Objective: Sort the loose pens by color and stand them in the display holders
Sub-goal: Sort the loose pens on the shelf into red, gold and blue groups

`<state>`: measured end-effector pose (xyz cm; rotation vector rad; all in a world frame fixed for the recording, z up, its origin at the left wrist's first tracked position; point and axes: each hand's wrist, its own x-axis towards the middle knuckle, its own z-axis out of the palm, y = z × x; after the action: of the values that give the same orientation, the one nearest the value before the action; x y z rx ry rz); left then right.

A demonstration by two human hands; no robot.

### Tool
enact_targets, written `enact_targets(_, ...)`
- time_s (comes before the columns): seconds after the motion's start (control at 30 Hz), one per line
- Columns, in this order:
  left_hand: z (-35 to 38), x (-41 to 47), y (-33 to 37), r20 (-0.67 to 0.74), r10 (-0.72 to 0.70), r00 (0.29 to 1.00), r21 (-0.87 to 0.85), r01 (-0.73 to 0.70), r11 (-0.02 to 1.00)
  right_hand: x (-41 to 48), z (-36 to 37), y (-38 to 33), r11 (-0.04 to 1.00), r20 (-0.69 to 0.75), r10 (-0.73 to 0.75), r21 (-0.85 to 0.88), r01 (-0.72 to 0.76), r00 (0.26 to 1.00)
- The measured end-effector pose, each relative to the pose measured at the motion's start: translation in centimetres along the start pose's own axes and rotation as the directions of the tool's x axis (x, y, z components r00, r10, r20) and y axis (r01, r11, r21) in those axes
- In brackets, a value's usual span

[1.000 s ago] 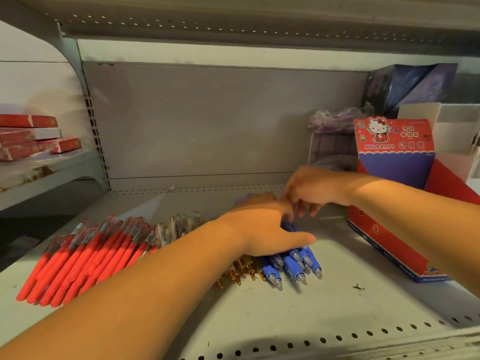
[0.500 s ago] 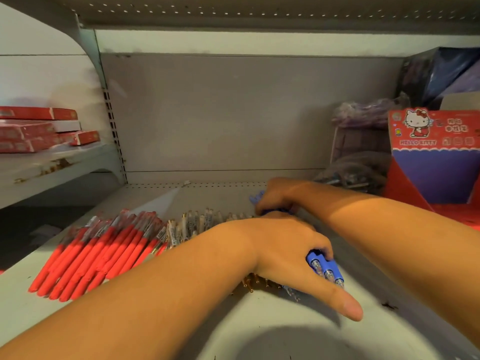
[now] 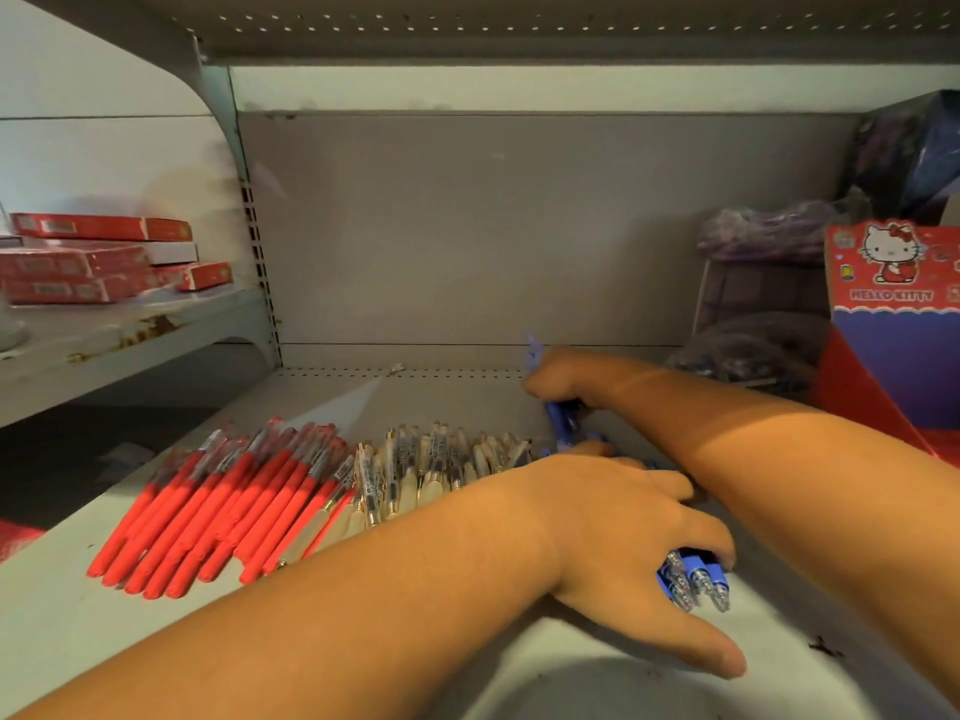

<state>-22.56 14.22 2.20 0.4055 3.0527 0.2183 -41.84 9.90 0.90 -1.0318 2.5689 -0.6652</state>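
The blue pens point(image 3: 696, 582) lie in a bunch on the grey shelf point(image 3: 441, 402), toward the right. They have blue grips and clear tips. The left hand point(image 3: 623, 537) curls over their near ends, with its thumb stuck out. The right hand point(image 3: 558, 379) grips their far ends.

Left of them lie cream pens point(image 3: 426, 467), then a big row of red pens point(image 3: 218, 506). A red Hello Kitty box point(image 3: 893, 314) stands far right, and the right arm reaches across in front of it. Small red boxes point(image 3: 93, 257) sit on another shelf, far left.
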Motion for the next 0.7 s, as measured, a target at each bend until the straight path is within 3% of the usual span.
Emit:
enact_targets(0.1, 1.1, 0.5, 0.1, -0.087, 0.053, 0.995, 0.087, -0.046, 0.995, -0.6, -1.9, 0.0, 0.988, -0.130, -0.017, 0.149, 0.037, 0.991)
enact_targets(0.23, 2.2, 1.4, 0.9, -0.208, 0.204, 0.957, 0.328, -0.128, 0.936, -1.3, -5.1, 1.3, 0.978, -0.214, -0.003, 0.203, 0.047, 0.977)
enact_targets(0.33, 1.8, 1.9, 0.4, -0.099, 0.153, 0.983, 0.157, -0.137, 0.978, -3.6, -7.0, 3.1, 0.985, -0.147, 0.038, 0.174, -0.012, 0.988)
enact_targets(0.43, 1.9, 2.2, 0.0, -0.049, 0.146, 0.988, 0.133, -0.138, 0.981, -6.5, -7.8, 5.3, 0.977, -0.058, 0.154, 0.158, -0.144, 0.986)
enact_targets(0.53, 1.9, 2.0, -0.6, -0.037, 0.154, 0.987, 0.065, -0.151, 0.986, -9.6, -6.9, 7.0, 0.969, -0.008, 0.247, 0.031, -0.247, 0.969)
enact_targets(0.7, 1.2, 1.7, -1.7, -0.047, 0.167, 0.985, -0.002, -0.167, 0.986, -13.3, -4.3, 7.6, 0.977, 0.078, 0.211, -0.031, -0.209, 0.974)
